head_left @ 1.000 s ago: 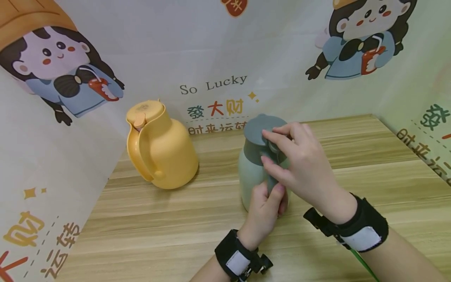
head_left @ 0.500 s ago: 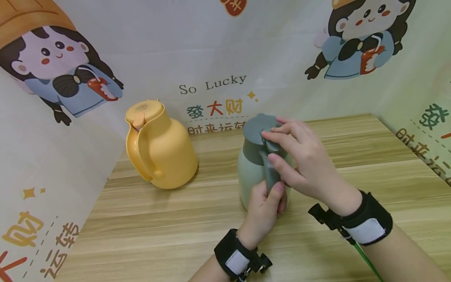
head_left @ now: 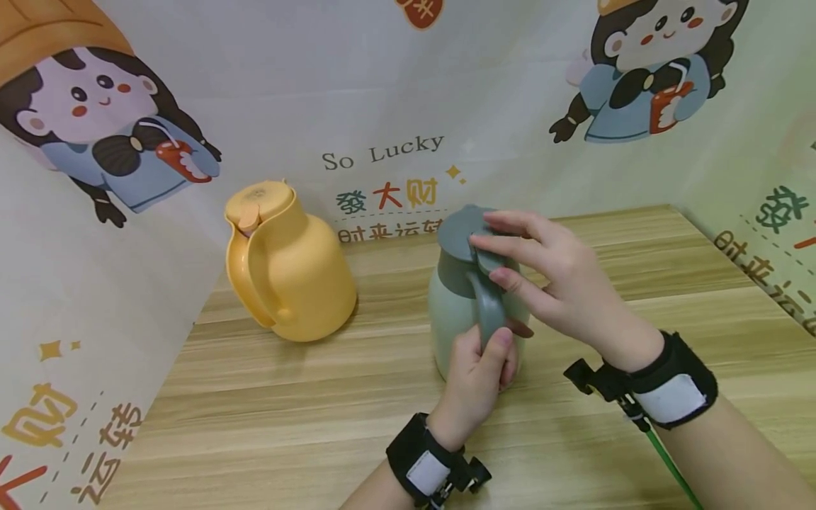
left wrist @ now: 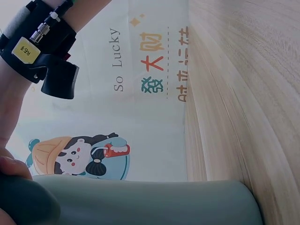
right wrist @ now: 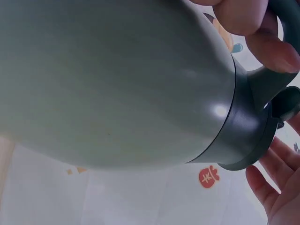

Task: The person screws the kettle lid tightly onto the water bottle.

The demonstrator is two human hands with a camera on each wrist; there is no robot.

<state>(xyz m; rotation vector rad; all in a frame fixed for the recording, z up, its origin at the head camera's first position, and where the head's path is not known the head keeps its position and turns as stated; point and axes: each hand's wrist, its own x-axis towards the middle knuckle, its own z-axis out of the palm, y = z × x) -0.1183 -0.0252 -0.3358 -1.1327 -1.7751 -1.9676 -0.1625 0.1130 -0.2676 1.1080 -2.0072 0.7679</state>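
Note:
A pale green vacuum jug [head_left: 449, 319] with a darker teal lid [head_left: 462, 234] stands on the wooden table. My left hand [head_left: 481, 372] grips the lower part of its teal handle [head_left: 489, 304], thumb uppermost. Over the lid's right edge, my right hand [head_left: 561, 280] spreads its fingers, fingertips at the lid and thumb beside the thumb lever [head_left: 487, 261]. In the right wrist view the jug's body [right wrist: 117, 89] fills much of the picture, with right-hand fingers [right wrist: 276, 161] extended by the lid rim. The left wrist view shows the jug's side [left wrist: 150, 201] along the bottom.
A yellow jug [head_left: 306, 276] stands on the table [head_left: 274, 425] to the left, its handle towards the front left. Printed cloth [head_left: 268, 85] with cartoon figures hangs behind and on both sides. A green cable [head_left: 676, 467] trails from the right wrist strap [head_left: 676, 386].
My right hand has shifted slightly right and its fingers have straightened; the thumb has moved away from the handle's top, uncovering it and the lever. My left hand keeps its grip.

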